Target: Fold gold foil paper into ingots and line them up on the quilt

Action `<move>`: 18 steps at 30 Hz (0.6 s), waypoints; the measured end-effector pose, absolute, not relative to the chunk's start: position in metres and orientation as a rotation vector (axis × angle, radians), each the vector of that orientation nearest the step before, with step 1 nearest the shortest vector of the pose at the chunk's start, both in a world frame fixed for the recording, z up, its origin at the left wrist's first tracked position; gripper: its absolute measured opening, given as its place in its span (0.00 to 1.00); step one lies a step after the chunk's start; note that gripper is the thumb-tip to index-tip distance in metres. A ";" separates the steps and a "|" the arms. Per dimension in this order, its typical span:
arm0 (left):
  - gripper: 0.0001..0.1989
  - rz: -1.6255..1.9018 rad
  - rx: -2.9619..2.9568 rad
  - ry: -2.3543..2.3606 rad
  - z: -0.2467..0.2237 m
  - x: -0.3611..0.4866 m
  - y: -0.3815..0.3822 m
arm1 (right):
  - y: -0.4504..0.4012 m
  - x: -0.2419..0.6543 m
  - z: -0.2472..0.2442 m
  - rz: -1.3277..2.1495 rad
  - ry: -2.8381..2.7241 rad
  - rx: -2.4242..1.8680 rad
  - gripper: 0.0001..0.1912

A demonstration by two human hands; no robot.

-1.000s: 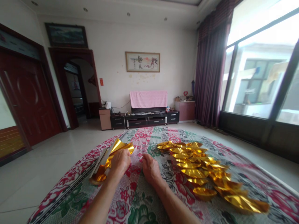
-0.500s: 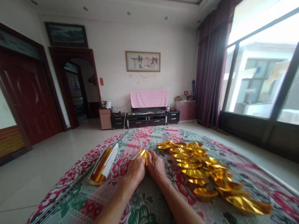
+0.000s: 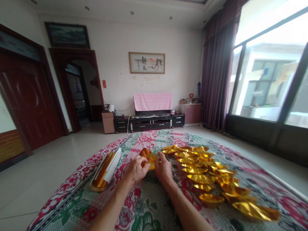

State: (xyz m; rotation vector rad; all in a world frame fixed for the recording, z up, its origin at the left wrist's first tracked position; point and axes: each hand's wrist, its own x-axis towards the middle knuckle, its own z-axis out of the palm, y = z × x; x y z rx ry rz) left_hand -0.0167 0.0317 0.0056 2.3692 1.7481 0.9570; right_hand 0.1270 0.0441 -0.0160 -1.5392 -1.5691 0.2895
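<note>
Between my two hands is a sheet of gold foil paper [image 3: 151,158], partly folded, held just above the patterned cloth. My left hand [image 3: 136,168] pinches its left side between thumb and fingers. On the right edge, my right hand [image 3: 164,166] grips the paper, its fingers curled and partly hidden. Several folded gold paper ingots [image 3: 197,178] lie in rows to the right of my hands. To the left sits a stack of gold and white paper sheets [image 3: 106,171], curled lengthwise.
A floral cloth [image 3: 144,210] in red, green and white covers the surface under my hands. Beyond it stands a low black cabinet [image 3: 146,123] with a pink cloth [image 3: 153,102] above. Tall windows [image 3: 262,83] and a purple curtain [image 3: 215,73] are at the right.
The gold paper, earlier a narrow curled piece between closed fists, now shows a wider, flatter face. My left hand has shifted slightly left, and its fingers have loosened into a pinch.
</note>
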 end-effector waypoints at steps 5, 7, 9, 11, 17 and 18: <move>0.21 1.291 2.055 1.996 0.008 -0.030 0.042 | 0.047 0.127 -0.018 0.262 -1.529 -1.372 0.23; 0.23 1.278 1.860 1.982 0.007 -0.033 0.045 | 0.047 0.126 -0.017 0.236 -1.529 -1.270 0.22; 0.22 1.253 1.684 1.893 0.005 -0.036 0.048 | 0.048 0.124 -0.017 0.228 -1.524 -1.168 0.21; 0.17 1.255 1.592 1.790 0.002 -0.037 0.052 | 0.049 0.122 -0.018 0.240 -1.502 -1.099 0.20; 0.11 1.403 1.414 1.568 -0.001 -0.030 0.055 | 0.053 0.116 -0.020 0.540 -1.303 -1.200 0.27; 0.12 1.429 1.383 1.513 0.001 -0.028 0.053 | 0.053 0.116 -0.020 0.648 -1.245 -1.218 0.26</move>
